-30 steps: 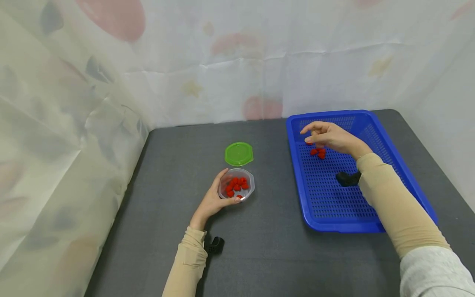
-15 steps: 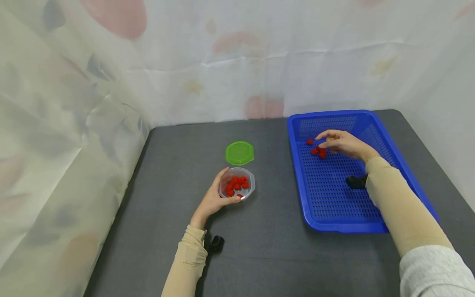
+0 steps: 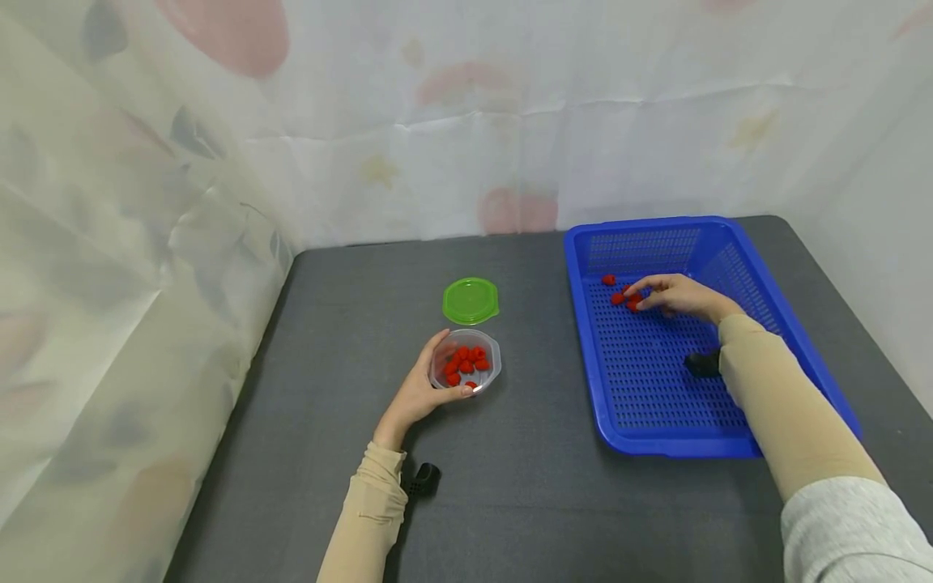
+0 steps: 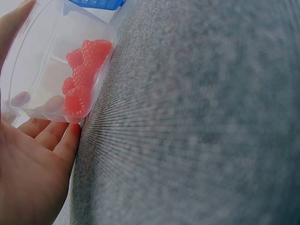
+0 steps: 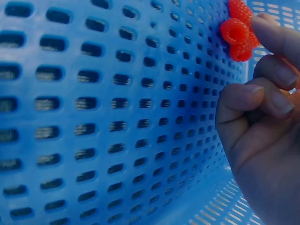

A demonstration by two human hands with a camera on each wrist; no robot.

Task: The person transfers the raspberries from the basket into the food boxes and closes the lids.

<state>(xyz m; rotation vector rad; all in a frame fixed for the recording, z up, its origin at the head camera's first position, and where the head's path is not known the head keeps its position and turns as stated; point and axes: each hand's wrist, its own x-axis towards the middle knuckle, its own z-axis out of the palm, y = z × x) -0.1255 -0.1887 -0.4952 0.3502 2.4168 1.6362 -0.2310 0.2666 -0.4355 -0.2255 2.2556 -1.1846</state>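
Observation:
My left hand grips a clear plastic container from its left side, thumb at the near rim and fingers round the far side. Several red raspberries lie at the bottom of the container. On the right, my right hand reaches down into a blue basket, thumb and forefinger apart at a small cluster of raspberries. In the right wrist view a fingertip is right at the raspberries, while the other fingers curl back toward the palm. One more raspberry lies apart, farther back.
A green lid lies flat on the dark grey table, just behind the container. Patterned sheets close off the back and left sides. The basket has raised, perforated walls and sits near the table's right edge.
My right hand has moved right and down from over the basket's back left to the raspberry cluster, uncovering the lone raspberry. The left hand and container stay in place.

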